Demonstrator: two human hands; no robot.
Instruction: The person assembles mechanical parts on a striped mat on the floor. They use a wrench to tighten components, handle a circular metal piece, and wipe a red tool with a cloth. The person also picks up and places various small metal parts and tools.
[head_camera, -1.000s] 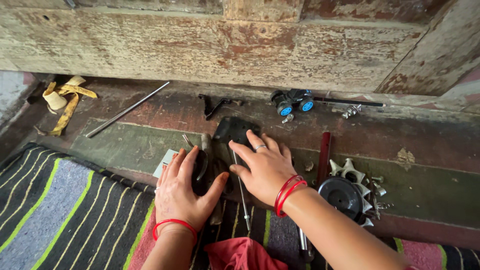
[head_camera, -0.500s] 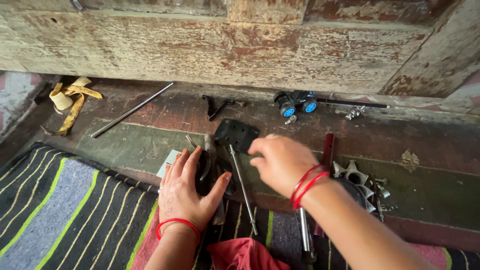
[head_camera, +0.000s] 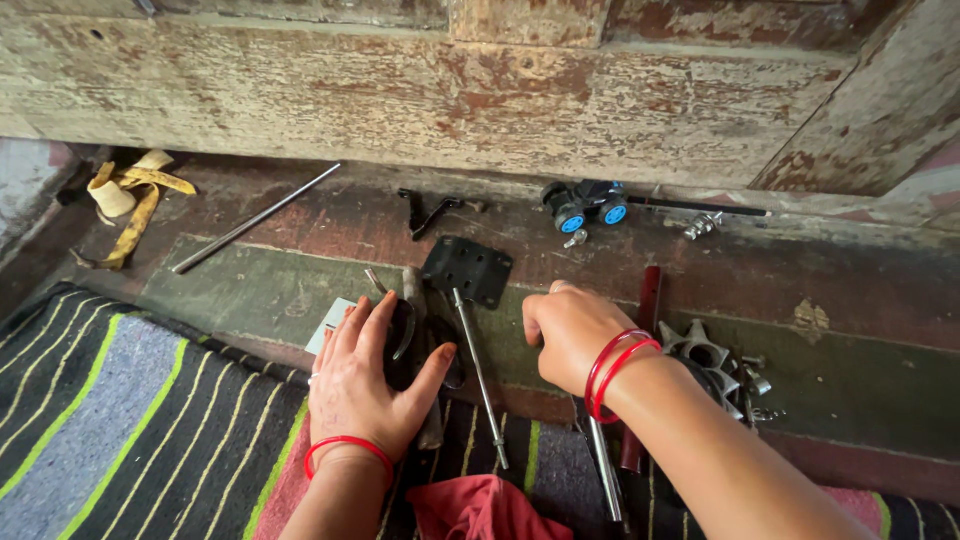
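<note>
My left hand (head_camera: 365, 385) lies over a dark rounded metal part (head_camera: 408, 335) on the floor, fingers spread on top and thumb hooked around its right side. Beside it lies a thin metal rod (head_camera: 482, 375) ending in a black square plate (head_camera: 467, 268) with holes. My right hand (head_camera: 568, 335) hovers just right of the rod with its fingers curled downward; what lies under them is hidden. Both wrists wear red bangles.
A grey toothed sprocket (head_camera: 700, 352) and loose bolts sit right of my right wrist, next to a red-handled tool (head_camera: 648, 295). Farther back are a blue-wheeled part (head_camera: 585, 205), a black bracket (head_camera: 425, 210), a long steel rod (head_camera: 255, 218) and a banana peel (head_camera: 130, 195). A striped mat (head_camera: 120, 420) covers the near floor.
My right hand has lifted off the black plate and rod and moved right, its fingers curling in. The left hand has stayed on the dark part.
</note>
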